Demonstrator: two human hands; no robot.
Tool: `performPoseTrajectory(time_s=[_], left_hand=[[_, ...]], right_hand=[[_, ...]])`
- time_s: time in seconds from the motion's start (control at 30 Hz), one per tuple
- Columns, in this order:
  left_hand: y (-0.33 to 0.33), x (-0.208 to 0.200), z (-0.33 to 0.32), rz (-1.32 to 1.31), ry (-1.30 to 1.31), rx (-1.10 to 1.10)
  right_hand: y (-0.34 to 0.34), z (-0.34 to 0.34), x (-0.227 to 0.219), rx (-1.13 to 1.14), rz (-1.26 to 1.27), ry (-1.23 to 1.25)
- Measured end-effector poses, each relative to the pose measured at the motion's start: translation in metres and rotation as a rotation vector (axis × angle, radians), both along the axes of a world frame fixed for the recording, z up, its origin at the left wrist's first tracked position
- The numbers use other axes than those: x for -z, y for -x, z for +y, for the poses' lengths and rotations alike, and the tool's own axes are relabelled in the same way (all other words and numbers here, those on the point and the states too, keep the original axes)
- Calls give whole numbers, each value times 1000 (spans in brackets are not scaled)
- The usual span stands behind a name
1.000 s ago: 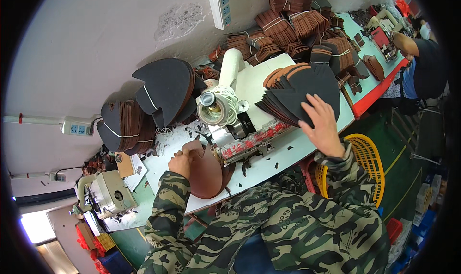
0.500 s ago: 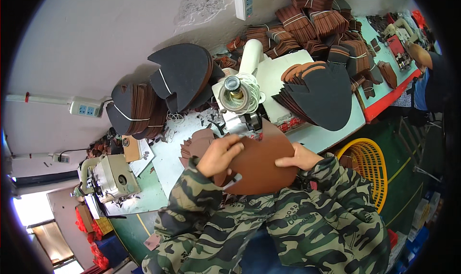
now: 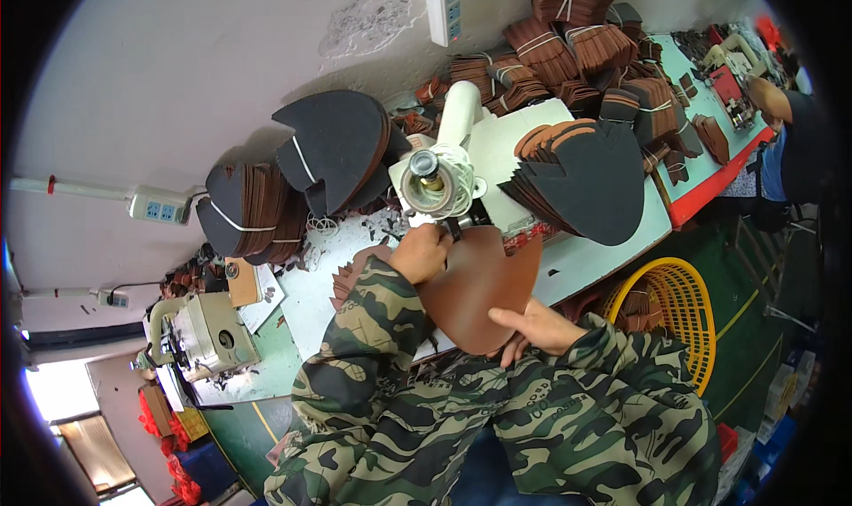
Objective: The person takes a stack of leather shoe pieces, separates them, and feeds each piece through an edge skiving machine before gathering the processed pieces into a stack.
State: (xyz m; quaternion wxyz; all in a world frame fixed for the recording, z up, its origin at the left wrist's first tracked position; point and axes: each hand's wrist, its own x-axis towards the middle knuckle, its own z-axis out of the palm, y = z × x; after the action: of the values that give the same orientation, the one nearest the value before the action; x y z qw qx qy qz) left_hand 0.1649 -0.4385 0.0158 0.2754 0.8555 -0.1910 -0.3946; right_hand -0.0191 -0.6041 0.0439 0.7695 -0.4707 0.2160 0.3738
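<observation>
A smooth brown leather piece with a curved outline lies at the front of a cream-coloured machine. My left hand is closed on its left upper edge, close under the machine's head, with the fingertips partly hidden. On the lower right edge my right hand grips the same piece, thumb on top and fingers beneath. Beside my left sleeve a fanned stack of brown leather pieces rests on the white table. The piece's far edge meets the machine, where the contact is hard to make out.
Right of the machine stands a stack of black-faced leather pieces; tied bundles lean at the wall on the left. A yellow basket holds brown pieces at my right. Another machine sits far left. A person works at far right.
The leather piece has turned and its pointed corner now faces right. My left hand has moved up and right to the machine head; my right hand has shifted slightly down and left.
</observation>
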Motion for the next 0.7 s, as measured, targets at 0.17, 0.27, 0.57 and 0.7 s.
performPoseTrajectory(time_s=[0.17,0.27,0.57,0.7], left_hand=[[-25,32,50,70,433,-274],[-35,60,84,75,291,-679],[-50,107,87,361,374,-897],[-49,115,80,386,418,-881]], right_hand=[[0,-46,-61,85,-408,545],[-2,-81,-82,884,-1016,754],[9,-135,-11,403,-837,1608],[-8,-148,9,763,-483,949]])
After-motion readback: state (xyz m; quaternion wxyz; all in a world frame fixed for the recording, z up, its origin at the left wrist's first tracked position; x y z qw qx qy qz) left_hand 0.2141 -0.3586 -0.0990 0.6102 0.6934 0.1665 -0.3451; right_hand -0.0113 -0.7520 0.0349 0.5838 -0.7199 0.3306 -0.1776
